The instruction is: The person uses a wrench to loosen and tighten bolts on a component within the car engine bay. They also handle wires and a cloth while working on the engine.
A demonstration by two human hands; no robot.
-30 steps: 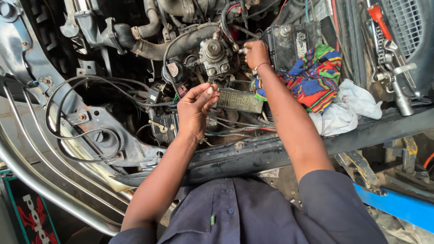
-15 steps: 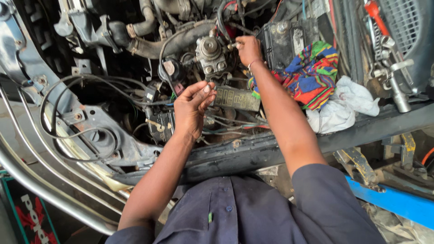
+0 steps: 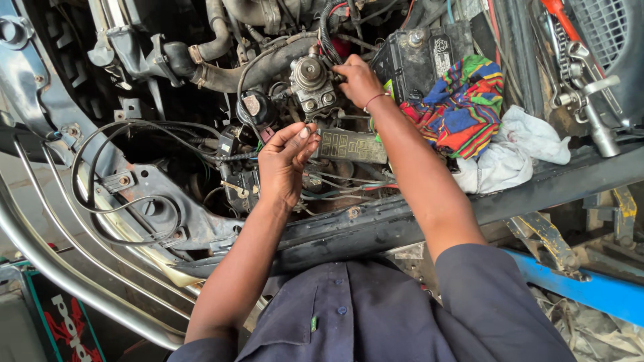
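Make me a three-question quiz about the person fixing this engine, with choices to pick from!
1. Where is the right hand?
A. At the metal pump
B. On the white rag
C. On the blue bar

2. How many of the person's hands show?
A. One
B. Two
C. Three

3. How is the left hand?
A. Flat on the floor
B. Gripping a hammer
C. Raised, fingertips pinched together

Answers: 1 A, its fingers touch the pump's side. 2 B, both arms reach in. 3 C, it hovers over the wires.

Left grip (image 3: 285, 161) palm-up, fingers curled; right grip (image 3: 359, 80) outstretched, closed
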